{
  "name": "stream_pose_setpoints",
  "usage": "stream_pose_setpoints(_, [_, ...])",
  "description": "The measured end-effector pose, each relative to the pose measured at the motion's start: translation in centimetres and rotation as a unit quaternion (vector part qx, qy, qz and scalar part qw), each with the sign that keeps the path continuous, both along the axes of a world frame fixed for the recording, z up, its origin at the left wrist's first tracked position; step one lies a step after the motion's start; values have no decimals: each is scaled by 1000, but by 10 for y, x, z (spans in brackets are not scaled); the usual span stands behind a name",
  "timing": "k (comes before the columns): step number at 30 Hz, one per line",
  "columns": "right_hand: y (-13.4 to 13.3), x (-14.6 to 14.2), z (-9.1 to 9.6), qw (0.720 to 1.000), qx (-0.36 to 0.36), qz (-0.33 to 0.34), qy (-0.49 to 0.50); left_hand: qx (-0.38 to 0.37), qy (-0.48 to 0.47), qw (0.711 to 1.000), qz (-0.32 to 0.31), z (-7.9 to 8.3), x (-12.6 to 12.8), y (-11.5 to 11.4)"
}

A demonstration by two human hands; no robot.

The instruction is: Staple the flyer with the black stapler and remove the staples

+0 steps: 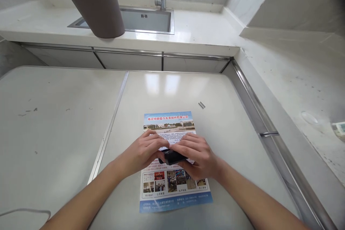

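Gripping the black device point(176, 157) between left hand point(149, 149) and right hand point(198, 152), you have it over the leaflet point(172, 178), short of the far edge of the table point(223, 125).

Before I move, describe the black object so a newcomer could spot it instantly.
On the white table, find the printed sheet. Over its middle, the left hand and right hand hold the black object. Its dark, bulky body sets it apart from the flat, colourful sheet.
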State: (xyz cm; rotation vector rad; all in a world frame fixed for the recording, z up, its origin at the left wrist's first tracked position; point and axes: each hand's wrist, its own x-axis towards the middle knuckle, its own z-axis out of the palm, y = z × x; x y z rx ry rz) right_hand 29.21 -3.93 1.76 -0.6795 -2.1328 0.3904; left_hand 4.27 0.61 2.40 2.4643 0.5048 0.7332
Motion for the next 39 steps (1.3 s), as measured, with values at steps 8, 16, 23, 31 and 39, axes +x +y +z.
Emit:
stream_pose_setpoints(8, [17,29,-1,954,11,-295,-48,31,117,975,188,-8,-14,16])
stream_pose_setpoints(16, [37,67,-6,868,-37,-481,-120,23,238,948,209,-30,-23,16])
stream_pose_setpoints(23, [45,76,-14,904,-87,-405,-105,32,242,946,216,-30,-23,15])
stream_pose_setpoints(31, [36,65,-9,937,-97,-303,-143,35,267,938,220,-27,-22,13])
stream_pose_setpoints(39, [35,58,-14,939,-53,-303,-157,40,288,932,218,-24,-20,11])
